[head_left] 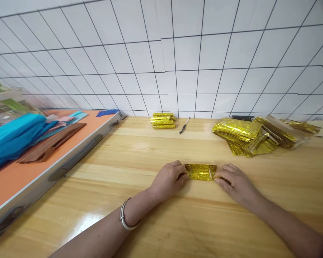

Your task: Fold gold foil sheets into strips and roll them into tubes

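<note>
A small rectangle of shiny gold foil paper (201, 172) lies on the wooden table (140, 150), its two short ends folded inward. My left hand (172, 179) pinches its left end, with a silver bangle on the wrist. The fingers of my right hand (233, 181) are closed on its right end. Beyond my hands, near the wall, sits a small stack of rolled or folded gold pieces (163, 121). A pen (185, 125) lies just right of that stack.
A loose pile of gold foil sheets (239, 130) lies at the back right. On the left, an orange-topped surface (78, 138) with a raised edge bears blue cloth-like material (13, 138) and brown material (52, 143). A white tiled wall (188, 53) stands behind.
</note>
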A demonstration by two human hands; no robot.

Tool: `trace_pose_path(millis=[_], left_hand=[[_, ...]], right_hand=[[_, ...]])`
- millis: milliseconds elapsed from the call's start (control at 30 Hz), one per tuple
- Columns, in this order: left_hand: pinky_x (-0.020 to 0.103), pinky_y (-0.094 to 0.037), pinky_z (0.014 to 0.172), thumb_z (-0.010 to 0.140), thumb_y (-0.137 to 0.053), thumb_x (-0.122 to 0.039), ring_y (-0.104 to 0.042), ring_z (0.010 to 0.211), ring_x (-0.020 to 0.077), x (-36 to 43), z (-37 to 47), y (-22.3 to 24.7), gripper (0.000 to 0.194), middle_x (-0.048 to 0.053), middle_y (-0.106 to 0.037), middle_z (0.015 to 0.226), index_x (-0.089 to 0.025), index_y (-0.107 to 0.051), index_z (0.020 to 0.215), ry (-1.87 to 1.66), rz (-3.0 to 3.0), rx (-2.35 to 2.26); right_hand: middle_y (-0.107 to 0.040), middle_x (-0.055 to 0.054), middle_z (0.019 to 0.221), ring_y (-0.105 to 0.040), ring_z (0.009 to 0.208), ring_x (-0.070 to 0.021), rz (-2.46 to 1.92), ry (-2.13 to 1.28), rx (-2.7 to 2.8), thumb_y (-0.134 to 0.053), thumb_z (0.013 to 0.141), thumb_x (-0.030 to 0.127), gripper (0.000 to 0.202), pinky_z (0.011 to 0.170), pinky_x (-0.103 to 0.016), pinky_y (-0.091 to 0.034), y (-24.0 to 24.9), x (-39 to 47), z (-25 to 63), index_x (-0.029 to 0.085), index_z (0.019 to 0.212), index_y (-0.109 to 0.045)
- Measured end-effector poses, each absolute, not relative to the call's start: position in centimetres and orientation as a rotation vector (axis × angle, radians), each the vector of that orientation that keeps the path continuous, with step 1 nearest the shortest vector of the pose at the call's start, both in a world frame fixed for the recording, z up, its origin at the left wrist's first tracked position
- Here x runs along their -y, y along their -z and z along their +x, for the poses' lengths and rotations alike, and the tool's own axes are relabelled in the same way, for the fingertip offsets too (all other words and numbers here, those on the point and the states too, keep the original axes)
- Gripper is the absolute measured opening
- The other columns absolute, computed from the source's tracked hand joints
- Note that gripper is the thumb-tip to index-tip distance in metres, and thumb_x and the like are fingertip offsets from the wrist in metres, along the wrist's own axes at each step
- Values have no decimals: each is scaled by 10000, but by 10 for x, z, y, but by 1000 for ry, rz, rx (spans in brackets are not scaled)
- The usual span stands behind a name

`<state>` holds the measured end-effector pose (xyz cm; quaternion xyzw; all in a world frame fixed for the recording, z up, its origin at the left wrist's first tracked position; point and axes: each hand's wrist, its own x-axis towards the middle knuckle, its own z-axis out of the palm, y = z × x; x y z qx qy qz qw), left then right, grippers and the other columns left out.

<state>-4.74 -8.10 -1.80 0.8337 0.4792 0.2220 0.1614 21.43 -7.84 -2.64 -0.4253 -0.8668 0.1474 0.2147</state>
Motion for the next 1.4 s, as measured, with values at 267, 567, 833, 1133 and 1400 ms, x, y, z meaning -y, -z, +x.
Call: trace_pose_path(millis=[267, 567, 833, 1133, 1400], left_hand=[[241, -409, 643, 822, -522, -163, -533, 705, 137, 82, -45, 22, 38, 15, -563, 794, -174, -553, 804, -649, 2407, -1444], [286, -405, 685, 873, -477, -147, -535, 762, 170, 90, -49, 5, 122, 51, -588, 824, -166, -579, 809, -204, 2887, -1301], [297, -415, 696, 880, -462, -131, -515, 784, 182, 94, -48, -3, 104, 63, -579, 859, -161, -561, 871, -80, 2959, -1267], [301, -425, 763, 905, -426, -154, -518, 841, 175, 87, -50, 9, 178, 55, -571, 894, -185, -579, 990, -289, 2828, -1243], [265, -425, 713, 915, -418, -186, -525, 823, 162, 86, -55, 8, 181, 46, -570, 873, -183, -595, 956, -340, 2772, -1168]], right_hand=[[-580, -19, 772, -514, 765, -185, -1198, -471, 2398, -539, 830, 246, 51, 686, -313, -404, 25, 73, 213, 220, 817, -580], [-582, -39, 804, -525, 811, -189, -1161, -504, 2391, -485, 875, 277, 148, 721, -319, -410, 25, 71, 216, 216, 837, -615], [-578, -20, 810, -524, 807, -185, -1152, -540, 2394, -595, 799, 313, 96, 695, -299, -408, 27, 67, 216, 219, 814, -601], [-597, -35, 858, -538, 856, -183, -987, -695, 2487, -558, 845, 311, 136, 754, -307, -423, 18, 64, 223, 239, 904, -656], [-604, -46, 877, -526, 861, -181, -874, -622, 2512, -520, 875, 300, 166, 773, -323, -419, 20, 65, 226, 237, 935, -661]])
